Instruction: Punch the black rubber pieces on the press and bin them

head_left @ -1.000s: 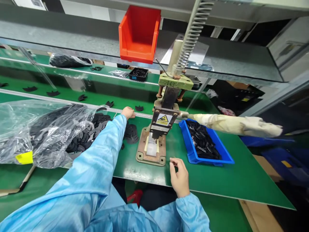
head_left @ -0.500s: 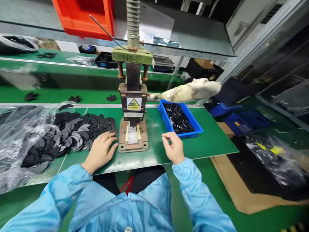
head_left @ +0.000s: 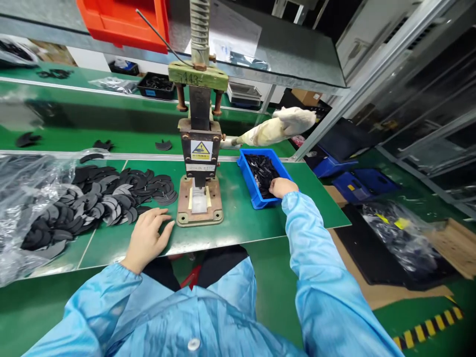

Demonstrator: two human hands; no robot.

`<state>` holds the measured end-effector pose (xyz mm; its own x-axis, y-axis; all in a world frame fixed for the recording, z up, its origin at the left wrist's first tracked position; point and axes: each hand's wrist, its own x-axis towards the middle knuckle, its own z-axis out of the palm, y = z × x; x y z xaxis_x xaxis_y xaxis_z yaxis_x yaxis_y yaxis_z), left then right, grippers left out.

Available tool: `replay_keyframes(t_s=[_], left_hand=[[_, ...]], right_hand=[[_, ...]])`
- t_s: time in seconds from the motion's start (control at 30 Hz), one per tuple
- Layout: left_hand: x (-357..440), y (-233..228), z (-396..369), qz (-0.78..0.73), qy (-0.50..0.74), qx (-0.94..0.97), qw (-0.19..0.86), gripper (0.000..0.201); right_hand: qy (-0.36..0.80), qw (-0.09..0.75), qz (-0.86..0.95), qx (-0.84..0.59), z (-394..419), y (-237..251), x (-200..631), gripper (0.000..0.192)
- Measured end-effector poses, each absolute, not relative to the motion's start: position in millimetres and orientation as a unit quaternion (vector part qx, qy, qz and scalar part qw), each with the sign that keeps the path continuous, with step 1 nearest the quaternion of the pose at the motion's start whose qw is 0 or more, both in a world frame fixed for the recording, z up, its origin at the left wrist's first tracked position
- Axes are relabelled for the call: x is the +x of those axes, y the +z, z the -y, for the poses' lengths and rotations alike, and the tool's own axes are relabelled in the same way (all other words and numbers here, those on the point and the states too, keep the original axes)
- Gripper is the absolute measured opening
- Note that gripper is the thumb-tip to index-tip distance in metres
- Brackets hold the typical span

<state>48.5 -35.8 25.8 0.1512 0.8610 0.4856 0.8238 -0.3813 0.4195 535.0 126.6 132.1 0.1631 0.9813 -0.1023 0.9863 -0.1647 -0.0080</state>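
Observation:
My left hand rests open on the green tabletop, its fingers spread, near a heap of dark grey curved pieces. To its right stands a hand press with a warning label, its ram over a clear block on the metal base. At the right side of the blue bin, my right hand reaches over the rim. Its fingers are pinched together among small black narrow parts; what they hold is hidden.
The press lever, wrapped in pale cloth, sticks out above the blue bin. A clear plastic bag lies at the left. An orange bin sits on the upper shelf. A black tray stands behind the press.
My right hand has moved right and forward from the bare tabletop to the blue bin. My left hand stays on the table. The view has shifted slightly.

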Motion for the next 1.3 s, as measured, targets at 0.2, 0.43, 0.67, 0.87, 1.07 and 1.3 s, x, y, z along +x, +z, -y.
replay_keyframes(t_s=[0.2,0.43,0.67,0.87,1.07,1.3], left_hand=[[53,35,41,-0.525,0.396,0.753,0.006,0.013],[98,85,65,-0.419,0.468,0.769,0.12,0.028],[119,97,77,-0.354,0.45,0.794,0.206,0.037],[115,91,79,-0.347,0.455,0.795,0.199,0.032],[101,89,54,-0.364,0.447,0.802,0.152,0.012],[77,76,-42,-0.464,0.412,0.781,0.068,0.019]], right_hand=[[-0.019,-0.179,-0.68,0.711,-82,149,514,0.021],[-0.09,-0.391,-0.783,0.476,27,111,409,0.017],[-0.163,-0.455,-0.812,0.326,58,90,354,0.022],[-0.166,-0.434,-0.827,0.316,57,81,346,0.019],[-0.163,-0.4,-0.834,0.343,43,96,357,0.031],[-0.064,-0.644,-0.709,0.281,-26,235,386,0.065]])
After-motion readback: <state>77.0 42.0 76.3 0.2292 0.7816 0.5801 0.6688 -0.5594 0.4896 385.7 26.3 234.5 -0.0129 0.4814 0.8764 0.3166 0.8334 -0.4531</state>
